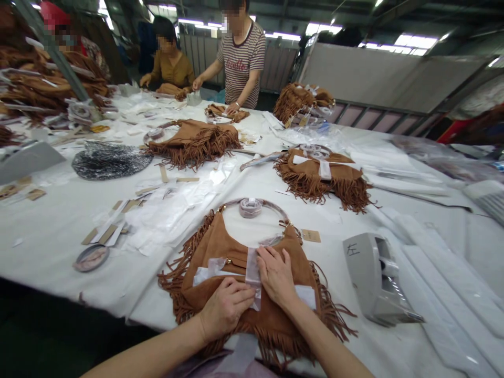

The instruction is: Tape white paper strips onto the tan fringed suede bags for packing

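A brown suede handbag (216, 252) with long fringe lies in front of me. Its wrapped handle (271, 203) arches away from me, with a coiled strap (250, 208) inside the loop. Down the bag's middle runs a translucent strip (252, 265), over white paper (305, 296) and near a zipper (236, 262). My left hand (228, 307) has its fingers bent together at the strip's lower end; the fingertips are partly hidden. Lying flat on the suede, my right hand (277, 275) touches the strip's upper edge with fingers stretched out.
A grey tape dispenser (370, 278) stands to the right, beside white padded strips (433, 283). More fringed bags (192, 137) (326, 176) lie farther back. Paper scraps (114, 220) and a roll ring (91, 258) are at left. Several people work across the table (165, 283).
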### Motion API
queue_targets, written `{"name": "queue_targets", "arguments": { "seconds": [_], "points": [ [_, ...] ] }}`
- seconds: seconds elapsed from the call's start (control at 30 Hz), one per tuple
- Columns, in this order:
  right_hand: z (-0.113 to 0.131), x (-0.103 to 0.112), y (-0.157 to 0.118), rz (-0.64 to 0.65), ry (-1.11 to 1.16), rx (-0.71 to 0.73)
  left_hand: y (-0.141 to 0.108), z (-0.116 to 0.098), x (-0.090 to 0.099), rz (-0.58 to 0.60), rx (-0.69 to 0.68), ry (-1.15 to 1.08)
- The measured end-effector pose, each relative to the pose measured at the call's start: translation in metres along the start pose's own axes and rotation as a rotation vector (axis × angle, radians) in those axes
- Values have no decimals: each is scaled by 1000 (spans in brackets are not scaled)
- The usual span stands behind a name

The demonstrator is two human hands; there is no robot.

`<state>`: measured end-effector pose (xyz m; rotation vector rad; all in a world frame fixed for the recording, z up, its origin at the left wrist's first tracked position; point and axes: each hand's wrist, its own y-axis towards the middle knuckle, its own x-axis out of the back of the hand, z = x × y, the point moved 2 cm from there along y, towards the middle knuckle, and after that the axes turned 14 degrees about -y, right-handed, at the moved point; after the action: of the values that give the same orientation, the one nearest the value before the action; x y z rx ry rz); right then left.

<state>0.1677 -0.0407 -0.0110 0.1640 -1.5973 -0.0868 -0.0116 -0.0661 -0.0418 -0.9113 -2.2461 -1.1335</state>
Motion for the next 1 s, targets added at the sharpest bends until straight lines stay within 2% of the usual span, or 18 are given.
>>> {"name": "queue_targets", "arguments": {
  "seconds": [0.13, 0.27, 0.47, 0.7, 0.77, 0.83, 0.93, 1.0],
  "points": [
    [9, 6, 41, 27, -23, -42, 0, -2, 1, -19, -19, 16],
    [26, -9, 71, 10, -120, 28, 2, -1, 1, -29, -41, 24],
    [28, -36, 75, 33, -117, 33, 0, 6, -1, 2, -15, 18],
    [28, -28, 79, 52, 31, 36, -3, 8, 1, 65, 6, 7],
    [25, -15, 70, 63, 68, 59, -4, 6, 4, 98, 9, 0],
    [19, 6, 45, 35, 127, 124, -4, 4, 7, 130, 5, -3],
    [12, 44, -25, -7, 247, 342, -5, 2, 11, 160, 3, -25],
    [13, 62, -78, 52, 220, 489, -6, 1, 11, 163, -3, -45]
  ]
}}
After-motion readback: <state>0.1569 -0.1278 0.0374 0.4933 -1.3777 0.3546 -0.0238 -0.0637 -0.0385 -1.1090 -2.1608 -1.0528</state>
